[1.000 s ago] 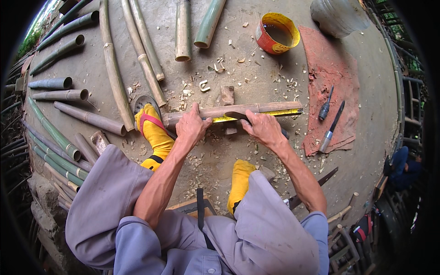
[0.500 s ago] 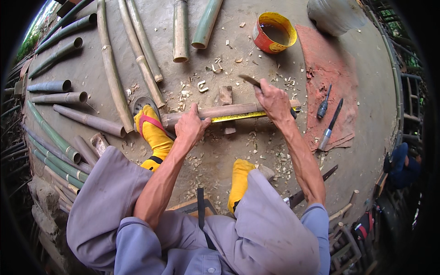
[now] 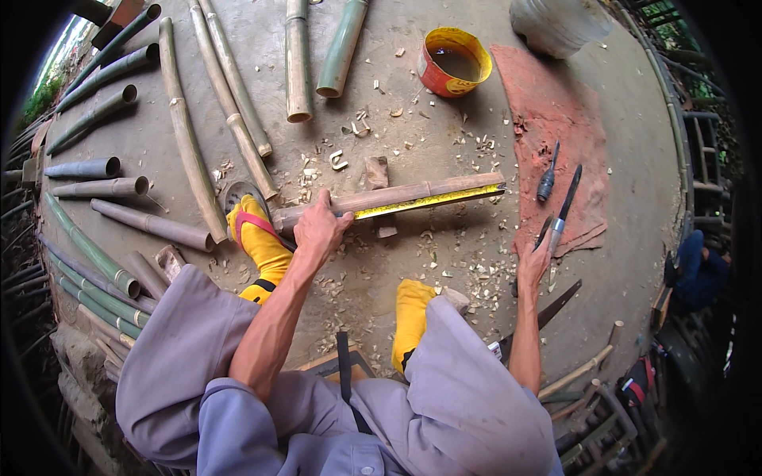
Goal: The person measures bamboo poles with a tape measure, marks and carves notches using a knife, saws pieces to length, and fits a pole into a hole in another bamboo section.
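A bamboo pole (image 3: 389, 196) lies crosswise before me, resting on a small wooden block (image 3: 376, 171). Along its near side runs a yellow measuring tape (image 3: 432, 203) with dark marks. My left hand (image 3: 319, 228) is closed over the pole's left part, its thumb at the tape's left end. Beside the red cloth, my right hand (image 3: 533, 264) is closed on a dark-handled knife (image 3: 543, 231), the blade pointing away from me. Just right of that hand lies another knife (image 3: 567, 208) with a silver handle. My yellow-socked left foot (image 3: 259, 238) is by the pole's left end.
A red-and-yellow tub (image 3: 456, 63) of liquid stands beyond the pole. The red cloth (image 3: 556, 111) carries a dark pointed tool (image 3: 548, 174). Several bamboo lengths (image 3: 186, 127) lie at the left and back. A saw (image 3: 559, 304) lies near my right knee, and shavings litter the floor.
My right hand has moved with the knife from above the pole's right part, back and right to the cloth's near edge. My left hand stays on the pole.
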The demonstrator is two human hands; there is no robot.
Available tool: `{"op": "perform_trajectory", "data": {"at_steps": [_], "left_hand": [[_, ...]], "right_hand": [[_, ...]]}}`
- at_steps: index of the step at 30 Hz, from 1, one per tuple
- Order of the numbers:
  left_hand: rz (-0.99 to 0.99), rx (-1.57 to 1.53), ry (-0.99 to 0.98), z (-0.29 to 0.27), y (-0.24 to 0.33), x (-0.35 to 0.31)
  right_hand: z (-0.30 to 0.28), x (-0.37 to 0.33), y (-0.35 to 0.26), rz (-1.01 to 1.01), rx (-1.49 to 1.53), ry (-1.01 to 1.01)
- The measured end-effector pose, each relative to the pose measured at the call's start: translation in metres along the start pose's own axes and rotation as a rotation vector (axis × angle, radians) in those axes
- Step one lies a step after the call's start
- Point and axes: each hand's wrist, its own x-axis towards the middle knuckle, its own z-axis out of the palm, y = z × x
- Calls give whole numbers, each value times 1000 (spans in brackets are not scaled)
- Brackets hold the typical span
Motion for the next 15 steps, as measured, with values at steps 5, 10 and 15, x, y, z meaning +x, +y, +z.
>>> {"op": "perform_trajectory", "data": {"at_steps": [5,10,15], "left_hand": [[61,-12,77,7,-5,-7],[261,-171,110,38,-5,-35],[183,-451,-262,68,16,-55]], "right_hand": [[41,-21,39,127,-8,-65],[60,-26,45,143,-128,-79],[71,-27,72,118,-195,-44]]}}
